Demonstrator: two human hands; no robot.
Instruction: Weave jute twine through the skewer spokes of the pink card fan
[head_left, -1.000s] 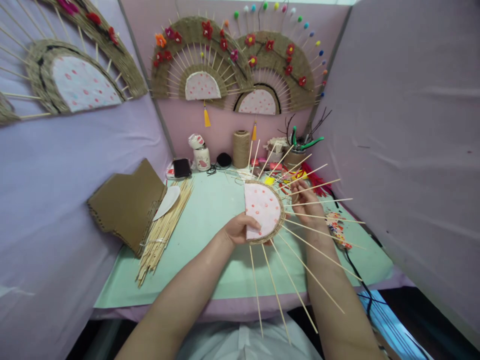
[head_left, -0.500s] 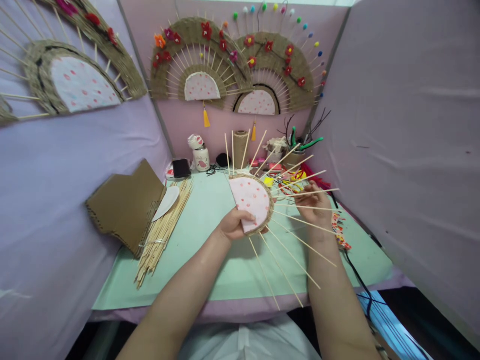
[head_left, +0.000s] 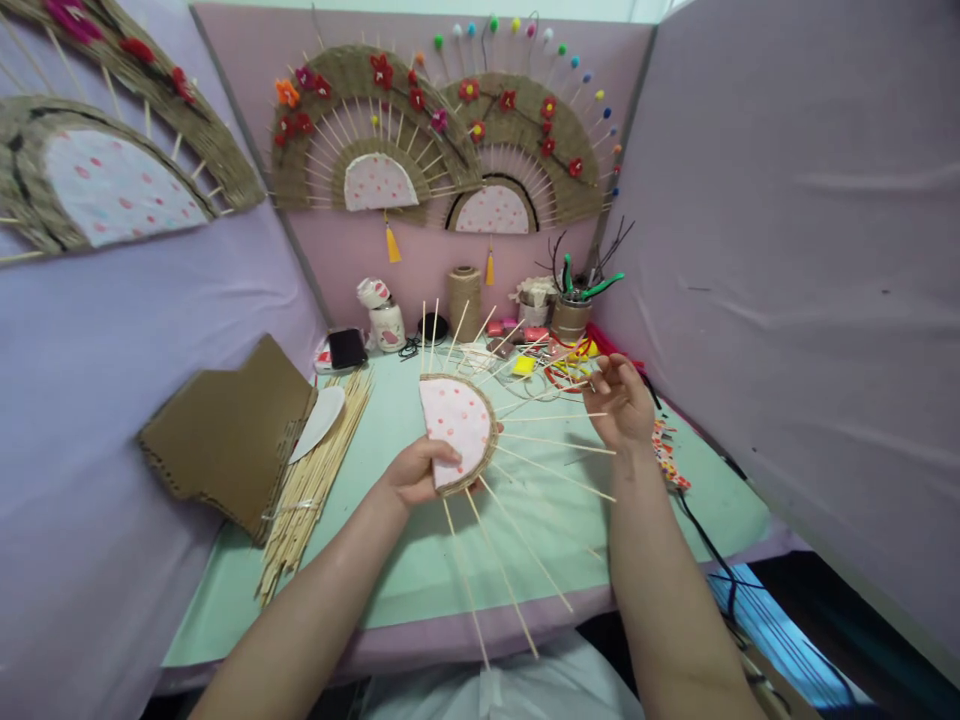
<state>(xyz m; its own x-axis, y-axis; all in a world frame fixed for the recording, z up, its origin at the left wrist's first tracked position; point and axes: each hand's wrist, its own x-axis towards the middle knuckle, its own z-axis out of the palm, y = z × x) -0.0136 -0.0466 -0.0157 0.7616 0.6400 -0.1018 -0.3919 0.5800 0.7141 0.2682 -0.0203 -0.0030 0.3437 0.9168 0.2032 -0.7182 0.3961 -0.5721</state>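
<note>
My left hand (head_left: 420, 470) grips a half-round fan frame (head_left: 454, 415), thumb on its white face with red dots and fingers behind. Brown twine edges the curved side, and thin wooden sticks (head_left: 555, 440) spread from it like rays. Just right of the stick tips, my right hand (head_left: 621, 405) is raised with its fingers curled, thumb and fingertips close together. Whatever they pinch, if anything, is too thin to make out. The frame is held above the pale green table (head_left: 405, 590).
At left lie a bundle of sticks (head_left: 315, 480), a white half-disc (head_left: 319, 420) and bent cardboard (head_left: 225, 440). Behind stand a twine spool (head_left: 465, 305), a jar (head_left: 387, 325) and a pot with green-handled pliers (head_left: 571, 315). Finished fans (head_left: 382, 75) hang on the back wall.
The view has shifted, so the background sits a little differently. The fan frame has moved left and down with my left hand, and my right hand now shows clear of most sticks.
</note>
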